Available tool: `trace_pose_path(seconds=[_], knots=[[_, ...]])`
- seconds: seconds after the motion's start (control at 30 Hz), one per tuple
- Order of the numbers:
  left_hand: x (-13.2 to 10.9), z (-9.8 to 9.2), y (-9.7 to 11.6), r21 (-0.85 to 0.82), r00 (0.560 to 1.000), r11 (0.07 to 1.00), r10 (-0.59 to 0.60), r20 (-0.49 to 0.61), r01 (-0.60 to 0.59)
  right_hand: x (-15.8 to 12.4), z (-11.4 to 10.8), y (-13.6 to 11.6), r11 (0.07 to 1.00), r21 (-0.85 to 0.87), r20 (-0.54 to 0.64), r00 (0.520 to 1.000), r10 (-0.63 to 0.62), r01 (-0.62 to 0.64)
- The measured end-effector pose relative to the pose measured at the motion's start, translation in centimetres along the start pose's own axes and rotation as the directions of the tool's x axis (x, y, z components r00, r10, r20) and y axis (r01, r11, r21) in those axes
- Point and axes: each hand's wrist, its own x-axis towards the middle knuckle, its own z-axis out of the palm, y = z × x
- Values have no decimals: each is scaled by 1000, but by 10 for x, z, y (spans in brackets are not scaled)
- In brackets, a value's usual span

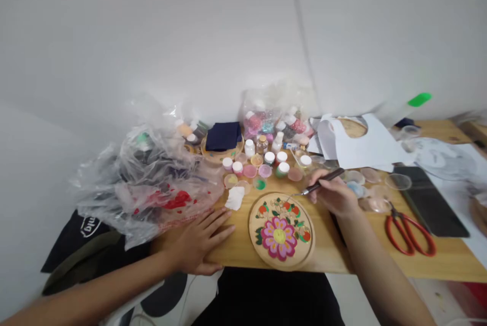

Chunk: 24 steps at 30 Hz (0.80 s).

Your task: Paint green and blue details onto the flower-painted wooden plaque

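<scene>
A round wooden disc painted with a pink flower, red berries and green leaves lies at the front of the wooden table. My right hand is closed on a dark-handled tool, whose tip points at the disc's upper right edge. My left hand lies flat on the table to the left of the disc, fingers spread, holding nothing. Behind the disc stand several small paint pots and open lids with colour in them. A white scrap lies beside them.
Crumpled clear plastic bags fill the left of the table. Red scissors and a dark flat slab lie right. White paper, a bag of supplies and a dark blue cloth sit at the back wall.
</scene>
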Motion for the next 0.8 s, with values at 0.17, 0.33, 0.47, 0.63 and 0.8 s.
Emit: trace_pose_path(seconds=[0.17,0.33,0.47,0.63,0.8], knots=[[0,1,-5,-12,1000,1000,4,-6,-4,-4,-4,-7,996,20,-69,994,-87,89],[6,-1,-7,-29,999,1000,-11,32,12,-2,-6,-7,989,74,-72,990,-122,128],[7,-7,-5,14,998,999,-47,47,47,3,-11,-9,977,116,-61,983,-175,181],[6,-9,-7,86,995,995,-53,80,46,9,-22,-10,940,212,-112,962,-248,267],[3,-8,-16,139,989,990,-53,139,33,14,-26,-7,912,275,-125,951,-282,306]])
